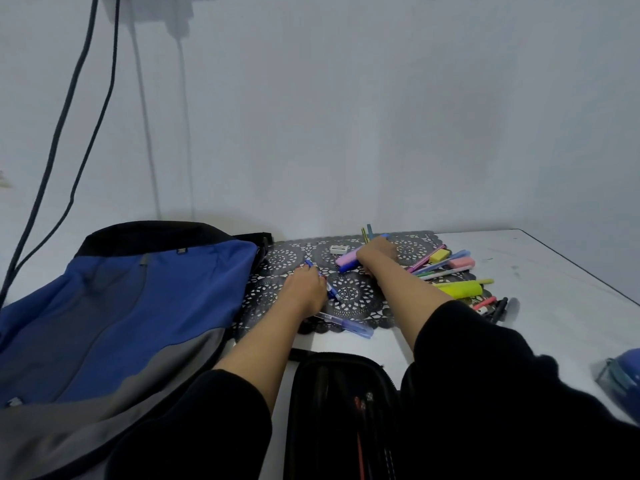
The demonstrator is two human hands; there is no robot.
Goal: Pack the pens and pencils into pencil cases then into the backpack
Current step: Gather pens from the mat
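The open black pencil case (341,403) lies at 6 o'clock from both hands, long axis toward the person, nearer the left hand (304,289). That grip pinches a blue pen (331,292) on the worktop (519,271); the right hand (377,252), at 1 o'clock, has its grip curled round a bundle of pens (346,259).

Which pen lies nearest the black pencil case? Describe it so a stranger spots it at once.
Find the black lace mat right of the blue backpack. On its near edge, just beyond the open black pencil case, lies a clear pen with a pale blue cap. It lies alone, well left of the colourful pile.
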